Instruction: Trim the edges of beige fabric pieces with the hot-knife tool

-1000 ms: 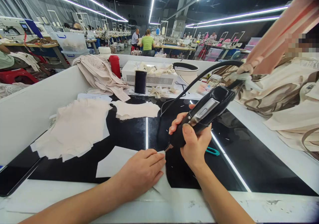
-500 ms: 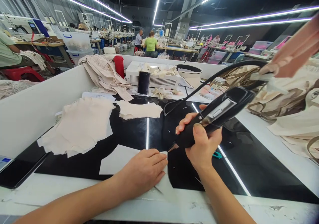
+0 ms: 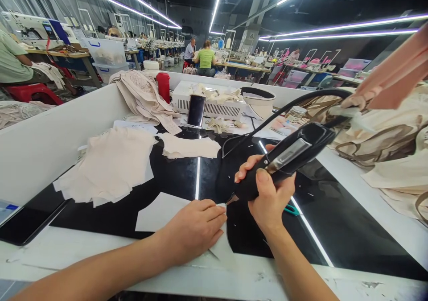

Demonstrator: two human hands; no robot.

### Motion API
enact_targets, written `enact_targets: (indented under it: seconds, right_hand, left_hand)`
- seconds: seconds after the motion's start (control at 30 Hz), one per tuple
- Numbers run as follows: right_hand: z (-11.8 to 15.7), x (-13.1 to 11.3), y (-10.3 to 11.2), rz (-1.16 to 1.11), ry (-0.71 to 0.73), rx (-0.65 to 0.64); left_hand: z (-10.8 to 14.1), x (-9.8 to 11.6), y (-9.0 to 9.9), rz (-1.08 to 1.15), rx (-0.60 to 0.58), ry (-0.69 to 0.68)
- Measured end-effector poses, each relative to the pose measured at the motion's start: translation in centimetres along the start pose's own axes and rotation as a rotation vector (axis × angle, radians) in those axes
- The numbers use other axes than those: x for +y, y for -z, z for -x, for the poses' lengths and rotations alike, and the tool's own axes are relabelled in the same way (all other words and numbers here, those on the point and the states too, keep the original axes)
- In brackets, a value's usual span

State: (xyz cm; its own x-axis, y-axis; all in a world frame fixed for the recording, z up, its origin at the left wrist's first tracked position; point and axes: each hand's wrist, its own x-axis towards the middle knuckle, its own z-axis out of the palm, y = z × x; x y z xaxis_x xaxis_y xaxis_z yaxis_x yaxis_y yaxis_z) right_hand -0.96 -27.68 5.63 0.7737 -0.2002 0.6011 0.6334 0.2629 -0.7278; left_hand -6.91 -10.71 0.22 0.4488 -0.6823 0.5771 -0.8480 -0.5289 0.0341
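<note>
My right hand (image 3: 269, 194) is wrapped around a black corded hand-held cutter (image 3: 294, 154) with a metal lever along its side. The cutter slants down to the left, and its pointed tip (image 3: 233, 198) is at the right edge of a white flat piece (image 3: 160, 214). Whether the tip touches the piece I cannot tell. My left hand (image 3: 197, 229) lies flat on that piece, fingers stretched out together close to the tip, covering much of it. Beneath is a glossy black sheet (image 3: 180, 176). Just right of my right hand lies a small teal object (image 3: 292, 209), partly hidden.
A pile of beige fabric pieces (image 3: 110, 162) lies at left, a smaller stack (image 3: 192, 146) behind. At the back stand a vented white box (image 3: 214, 107), a phone (image 3: 196, 110) and a red container (image 3: 163, 87). The cutter's black cable (image 3: 284, 109) arches over the sheet. Straps and fabric (image 3: 397, 158) heap at right.
The whole view has shifted slightly. The cutter's upper end has moved a little left and down, with its tip still by the white piece's edge. Both hands keep their pose.
</note>
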Motion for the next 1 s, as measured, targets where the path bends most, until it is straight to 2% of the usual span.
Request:
enact_targets:
  seconds: [0.2, 0.47, 0.67, 1.0]
  right_hand:
    - [-0.1, -0.1, -0.2, -0.002, -0.007, 0.019]
    - [0.2, 0.2, -0.2, 0.013, -0.014, -0.005]
    - [-0.1, -0.1, -0.5, -0.001, -0.029, 0.004]
    - [0.4, 0.3, -1.0, -0.020, -0.045, -0.010]
  left_hand:
    - [-0.2, 0.1, 0.1, -0.040, 0.007, 0.009]
    - [-0.2, 0.1, -0.3, -0.148, 0.027, -0.075]
    - [-0.2, 0.0, -0.4, -0.135, 0.063, -0.091]
    - [0.0, 0.0, -0.5, -0.170, 0.005, -0.089]
